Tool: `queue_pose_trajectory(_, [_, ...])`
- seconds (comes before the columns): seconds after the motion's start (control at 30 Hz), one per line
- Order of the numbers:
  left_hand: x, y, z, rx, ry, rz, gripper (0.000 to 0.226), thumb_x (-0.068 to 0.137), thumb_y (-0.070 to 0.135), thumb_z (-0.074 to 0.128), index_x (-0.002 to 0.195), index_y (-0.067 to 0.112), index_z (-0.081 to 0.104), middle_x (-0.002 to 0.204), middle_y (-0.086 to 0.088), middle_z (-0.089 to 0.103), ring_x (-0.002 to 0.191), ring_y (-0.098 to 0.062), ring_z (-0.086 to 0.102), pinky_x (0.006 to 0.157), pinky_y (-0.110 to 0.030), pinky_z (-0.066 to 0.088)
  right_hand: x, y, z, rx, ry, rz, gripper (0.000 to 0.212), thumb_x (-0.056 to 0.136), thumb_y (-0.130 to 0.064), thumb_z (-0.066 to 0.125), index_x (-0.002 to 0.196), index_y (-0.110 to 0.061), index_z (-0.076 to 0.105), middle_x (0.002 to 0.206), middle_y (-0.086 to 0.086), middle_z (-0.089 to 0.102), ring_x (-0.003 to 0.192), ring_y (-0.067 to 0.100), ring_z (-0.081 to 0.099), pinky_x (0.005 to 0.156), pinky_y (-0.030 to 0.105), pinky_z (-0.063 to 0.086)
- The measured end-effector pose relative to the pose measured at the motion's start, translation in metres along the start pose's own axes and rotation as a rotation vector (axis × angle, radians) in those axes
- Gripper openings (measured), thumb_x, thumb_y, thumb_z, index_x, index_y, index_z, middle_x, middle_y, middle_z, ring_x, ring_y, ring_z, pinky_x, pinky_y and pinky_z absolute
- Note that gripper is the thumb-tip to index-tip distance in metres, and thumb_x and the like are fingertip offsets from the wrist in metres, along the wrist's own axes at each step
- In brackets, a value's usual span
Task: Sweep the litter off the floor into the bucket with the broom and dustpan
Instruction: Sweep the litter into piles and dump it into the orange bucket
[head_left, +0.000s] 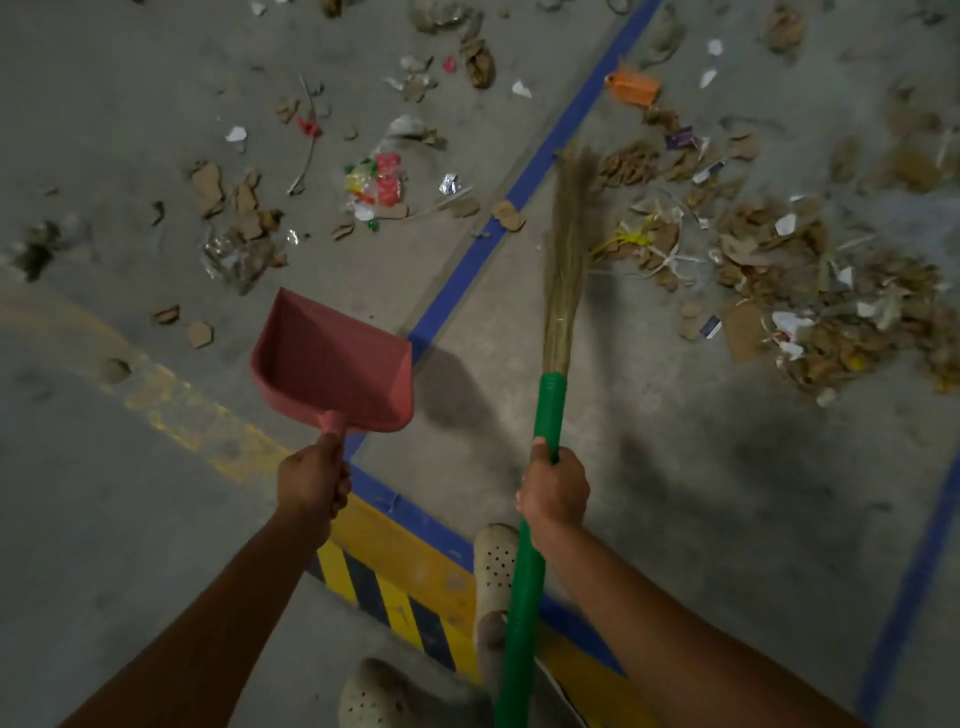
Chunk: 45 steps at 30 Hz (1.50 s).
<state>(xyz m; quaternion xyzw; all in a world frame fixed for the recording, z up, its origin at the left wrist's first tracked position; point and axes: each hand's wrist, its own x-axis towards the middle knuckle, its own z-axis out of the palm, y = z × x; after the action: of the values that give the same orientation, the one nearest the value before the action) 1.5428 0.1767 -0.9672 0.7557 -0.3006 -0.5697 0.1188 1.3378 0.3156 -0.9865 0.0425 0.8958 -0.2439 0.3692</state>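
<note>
Looks like we're right at the start of the sweeping, nothing collected yet as far as I can see. The left hand (311, 480) is wrapped tight around the stub handle of a reddish-pink plastic dustpan (332, 358), held up off the floor with its scoop empty and its mouth pointing away from the person. The right hand (555, 491) is fisted around the green plastic handle of a straw-bristle broom (563, 260), and the bristle tips reach out ahead of that hand toward the mess.

The litter is all out past both hands: a thick pile of torn cardboard and paper scraps (810, 291) ahead and to the right of the broom hand, and looser bits including a red and yellow plastic wrapper (376, 182) ahead of the dustpan hand. An orange carton (634, 89) sits farther out.

My guess is the next move is dragging the scraps into one heap, then dropping the pan edge flat to the concrete floor (675, 493). The bucket isn't in view, so no idea where it is. The person's pale perforated clogs (496, 561) are right below the hands, close to the broom shaft.
</note>
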Motion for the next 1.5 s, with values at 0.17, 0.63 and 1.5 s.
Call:
queue_pose_trajectory(0.17, [-0.002,0.012,0.002,0.002,-0.039,-0.002,0.044,0.100,0.040,0.054,0.074,0.005,0.053,0.060,-0.012,0.048,0.035,-0.014,0.033,0.039,-0.022,0.023,-0.007,-0.020,-0.015,0.034,-0.016,-0.093,0.044,0.099,-0.060,0.042,0.086,-0.022,0.058,0.081,0.005,0.068,0.070,0.029,0.069,0.066,0.050,0.061])
queue_pose_trajectory(0.63, [0.061,-0.011,-0.161,-0.109,-0.027,-0.096,0.043,0.097,0.032,0.059,0.066,0.002,0.055,0.052,-0.012,0.047,0.032,-0.017,0.034,0.038,-0.023,0.023,-0.135,-0.072,0.120,-0.166,-0.226,-0.331,0.045,0.093,-0.061,0.053,0.074,-0.020,0.054,0.066,0.006,0.064,0.056,0.027,0.065,0.060,0.048,0.059])
queue_pose_trajectory(1.5, [0.175,-0.051,-0.440,-0.240,0.104,-0.205,0.048,0.095,0.048,0.061,0.070,0.008,0.055,0.057,-0.010,0.045,0.037,-0.015,0.032,0.036,-0.020,0.023,-0.201,-0.110,0.355,-0.078,-0.146,0.103,0.031,0.106,-0.028,0.040,0.083,-0.011,0.052,0.074,0.007,0.051,0.040,0.010,0.058,0.047,0.025,0.050])
